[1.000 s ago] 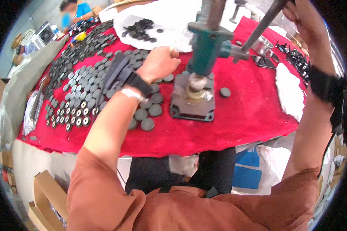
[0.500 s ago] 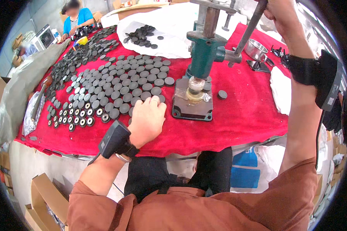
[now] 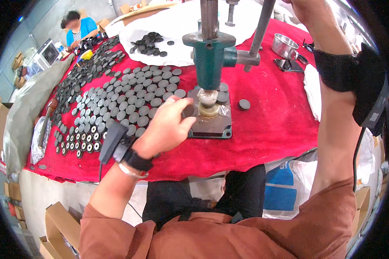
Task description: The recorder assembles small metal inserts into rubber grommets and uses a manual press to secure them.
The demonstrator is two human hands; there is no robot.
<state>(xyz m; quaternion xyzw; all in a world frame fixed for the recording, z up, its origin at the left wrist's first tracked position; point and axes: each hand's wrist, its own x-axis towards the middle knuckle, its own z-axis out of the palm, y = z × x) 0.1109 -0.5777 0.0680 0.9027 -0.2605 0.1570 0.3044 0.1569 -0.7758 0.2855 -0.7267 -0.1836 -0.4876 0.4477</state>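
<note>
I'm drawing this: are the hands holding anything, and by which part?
Left hand: seemingly a dark disc, by its edge. Right hand: cannot tell, partly cut off.

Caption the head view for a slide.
Left hand holding a dark disc beside a green press; right hand near its lever; grey discs spread over red cloth.

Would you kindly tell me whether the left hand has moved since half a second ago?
Yes: judged against the metal base plate, the left hand has moved to the right, closer to the plate's left edge.
</note>
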